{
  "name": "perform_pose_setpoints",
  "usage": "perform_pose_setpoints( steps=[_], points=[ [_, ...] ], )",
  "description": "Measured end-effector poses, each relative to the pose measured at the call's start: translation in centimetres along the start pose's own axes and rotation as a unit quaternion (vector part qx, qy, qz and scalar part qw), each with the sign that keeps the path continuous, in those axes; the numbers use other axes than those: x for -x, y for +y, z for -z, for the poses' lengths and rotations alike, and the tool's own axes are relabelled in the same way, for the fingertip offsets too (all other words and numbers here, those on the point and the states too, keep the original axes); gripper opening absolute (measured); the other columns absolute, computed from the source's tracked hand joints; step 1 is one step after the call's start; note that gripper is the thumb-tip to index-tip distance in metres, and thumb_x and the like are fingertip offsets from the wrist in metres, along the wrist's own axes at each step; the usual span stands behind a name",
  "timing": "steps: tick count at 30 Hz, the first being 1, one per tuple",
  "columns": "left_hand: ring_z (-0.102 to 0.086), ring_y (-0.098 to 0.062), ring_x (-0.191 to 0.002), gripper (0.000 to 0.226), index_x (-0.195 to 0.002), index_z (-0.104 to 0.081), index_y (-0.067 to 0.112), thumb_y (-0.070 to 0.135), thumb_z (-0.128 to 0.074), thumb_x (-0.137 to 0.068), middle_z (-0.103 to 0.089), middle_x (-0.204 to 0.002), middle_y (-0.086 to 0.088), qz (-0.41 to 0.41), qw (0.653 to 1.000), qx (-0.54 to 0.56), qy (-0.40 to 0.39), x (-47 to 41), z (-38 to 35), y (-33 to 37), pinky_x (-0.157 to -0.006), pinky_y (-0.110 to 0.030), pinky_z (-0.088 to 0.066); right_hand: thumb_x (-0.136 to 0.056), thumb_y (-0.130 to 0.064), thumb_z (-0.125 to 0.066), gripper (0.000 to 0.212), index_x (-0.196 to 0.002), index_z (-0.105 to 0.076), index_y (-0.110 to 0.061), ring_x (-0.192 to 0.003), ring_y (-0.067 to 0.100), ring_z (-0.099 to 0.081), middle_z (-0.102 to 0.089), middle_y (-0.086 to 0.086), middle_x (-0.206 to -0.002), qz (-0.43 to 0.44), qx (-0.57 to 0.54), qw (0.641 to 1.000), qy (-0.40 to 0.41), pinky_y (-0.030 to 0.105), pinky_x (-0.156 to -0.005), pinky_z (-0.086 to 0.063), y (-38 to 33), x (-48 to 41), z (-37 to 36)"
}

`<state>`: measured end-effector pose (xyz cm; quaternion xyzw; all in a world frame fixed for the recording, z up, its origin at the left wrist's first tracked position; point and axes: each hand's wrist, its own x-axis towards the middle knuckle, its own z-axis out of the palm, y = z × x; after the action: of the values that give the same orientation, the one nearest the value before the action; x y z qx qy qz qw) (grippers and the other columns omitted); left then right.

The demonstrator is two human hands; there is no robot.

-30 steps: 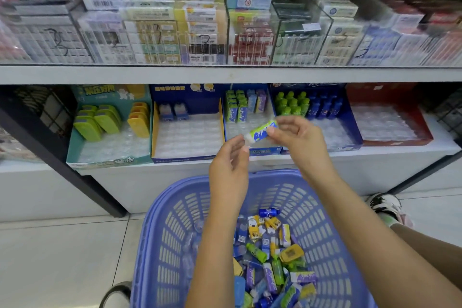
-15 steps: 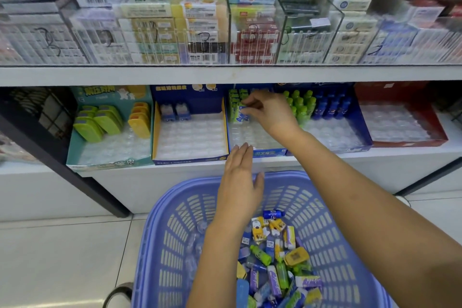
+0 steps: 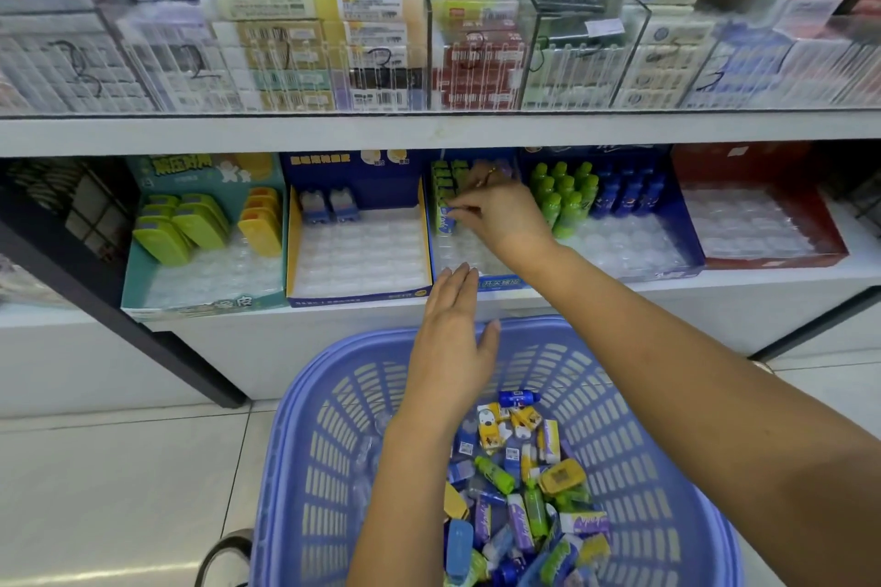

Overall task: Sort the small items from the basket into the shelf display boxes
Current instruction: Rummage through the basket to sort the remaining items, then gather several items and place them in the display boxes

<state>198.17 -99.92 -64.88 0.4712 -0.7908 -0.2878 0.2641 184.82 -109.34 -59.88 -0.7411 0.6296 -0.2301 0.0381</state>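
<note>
Your R hand (image 3: 500, 215) is inside the middle blue display box (image 3: 498, 284), thumb & forefinger pinching a small blue-white item (image 3: 446, 220) upright at the tray's left side, just in front of the green items (image 3: 441, 179). L hand (image 3: 453, 338) hovers flat over the basket (image 3: 295, 396) rim, fingers pressed together, thumb out, holding nothing; loose items (image 3: 515, 491) lie in the basket

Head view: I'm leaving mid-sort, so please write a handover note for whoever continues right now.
Right hand: pinches a small blue-and-white packet in the narrow blue cardboard display box, beside green-topped packets.
Left hand: open, empty, above the lilac plastic basket.
Done: this box is partly stocked; the red cardboard box looks unfilled.
Left: release this packet, then sort the many mixed small items in the basket.
</note>
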Motion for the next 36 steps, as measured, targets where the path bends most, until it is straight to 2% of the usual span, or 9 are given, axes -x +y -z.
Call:
perform_pose_setpoints(
  steps=[5, 9, 11, 14, 19, 22, 24, 30, 36],
  points=[
    [-0.023, -0.006, -0.141, 0.048, -0.145, -0.037, 0.015, 0.019, -0.048, -0.098, -0.034, -0.151, 0.005, -0.002, 0.997, 0.064, 0.047, 0.7, 0.2, 0.2, -0.108, -0.01, -0.013, -0.093, -0.02, -0.056, 0.04, -0.133, -0.054, -0.014, -0.102, 0.023, -0.054, -0.048, 0.011, -0.126, -0.007, 0.022, 0.999, -0.039, 0.029, -0.087, -0.042, -0.8, 1.9, 0.9],
    [-0.053, -0.001, -0.106, 0.029, -0.123, -0.059, 0.02, 0.017, -0.049, -0.095, -0.058, -0.117, 0.01, 0.025, 0.987, 0.119, 0.106, 2.3, -1.2, -1.2, -0.09, -0.01, -0.038, -0.086, -0.02, -0.065, 0.02, -0.105, -0.065, -0.013, -0.07, 0.011, -0.049, -0.06, 0.002, -0.086, -0.042, -0.089, 0.995, -0.029, 0.029, -0.069, -0.043, -0.9, 8.0, 0.6],
    [-0.061, -0.013, -0.098, 0.025, -0.116, -0.063, 0.014, 0.015, -0.052, -0.094, -0.066, -0.11, -0.002, 0.083, 0.992, 0.091, 0.003, 2.9, -2.9, -2.9, -0.085, -0.024, -0.048, -0.083, -0.026, -0.068, 0.018, -0.099, -0.064, -0.019, -0.07, 0.012, -0.054, -0.061, -0.001, -0.08, -0.086, -0.08, 0.981, -0.157, 0.025, -0.065, -0.039, -0.3, 12.1, -1.4],
    [-0.059, -0.028, -0.11, 0.031, -0.119, -0.062, 0.009, 0.007, -0.055, -0.09, -0.064, -0.12, -0.013, 0.147, 0.962, -0.021, -0.228, 4.7, -6.3, -5.7, -0.089, -0.034, -0.048, -0.077, -0.023, -0.075, 0.056, -0.128, -0.05, -0.022, -0.107, 0.023, -0.057, -0.062, 0.004, -0.117, -0.117, 0.034, 0.912, -0.391, 0.024, -0.076, -0.041, 1.7, 17.8, -5.6],
    [-0.052, -0.03, -0.117, 0.062, -0.136, -0.045, 0.011, 0.017, -0.072, -0.081, -0.051, -0.134, -0.015, 0.135, 0.862, -0.142, -0.467, 9.4, -11.1, -8.6, -0.09, -0.035, -0.048, -0.064, -0.023, -0.086, 0.123, -0.15, 0.002, -0.035, -0.145, 0.031, -0.011, 0.001, 0.004, -0.159, -0.089, 0.043, 0.822, -0.561, 0.043, -0.111, -0.029, 4.4, 23.7, -11.2],
    [-0.037, -0.034, -0.132, 0.09, -0.148, -0.023, 0.011, 0.025, -0.077, -0.077, -0.033, -0.147, -0.018, 0.111, 0.845, -0.186, -0.489, 10.5, -12.4, -9.9, -0.104, -0.041, -0.038, -0.064, -0.04, -0.084, 0.124, -0.15, 0.005, -0.031, -0.145, 0.033, -0.002, 0.014, 0.003, -0.158, -0.033, 0.097, 0.816, -0.569, 0.047, -0.111, -0.031, 4.7, 24.6, -13.3],
    [-0.034, -0.035, -0.132, 0.09, -0.147, -0.026, 0.014, 0.035, -0.076, -0.076, -0.034, -0.144, -0.017, 0.085, 0.861, -0.206, -0.458, 10.8, -12.8, -10.3, -0.105, -0.043, -0.035, -0.069, -0.046, -0.078, 0.113, -0.15, -0.002, -0.024, -0.141, 0.037, -0.014, 0.002, 0.008, -0.158, -0.041, 0.125, 0.832, -0.539, 0.048, -0.103, -0.039, 4.2, 25.1, -14.5],
    [-0.032, -0.029, -0.129, 0.083, -0.136, -0.036, 0.009, 0.043, -0.076, -0.072, -0.037, -0.139, -0.013, -0.011, 0.878, -0.271, -0.394, 11.4, -14.4, -11.0, -0.107, -0.04, -0.028, -0.082, -0.026, -0.07, 0.095, -0.148, -0.004, -0.013, -0.119, 0.033, -0.047, -0.029, 0.016, -0.144, -0.195, 0.145, 0.844, -0.478, 0.036, -0.076, -0.045, 2.1, 27.2, -17.1],
    [-0.032, -0.03, -0.131, 0.056, -0.14, -0.032, 0.007, 0.02, -0.057, -0.091, -0.033, -0.143, -0.015, -0.017, 0.876, -0.305, -0.374, 11.3, -15.2, -11.7, -0.106, -0.039, -0.031, -0.084, -0.017, -0.067, 0.109, -0.147, 0.021, -0.022, -0.123, 0.034, -0.048, 0.003, 0.028, -0.153, -0.242, 0.152, 0.832, -0.475, 0.032, -0.076, -0.047, 1.1, 27.8, -18.0]
  ],
)
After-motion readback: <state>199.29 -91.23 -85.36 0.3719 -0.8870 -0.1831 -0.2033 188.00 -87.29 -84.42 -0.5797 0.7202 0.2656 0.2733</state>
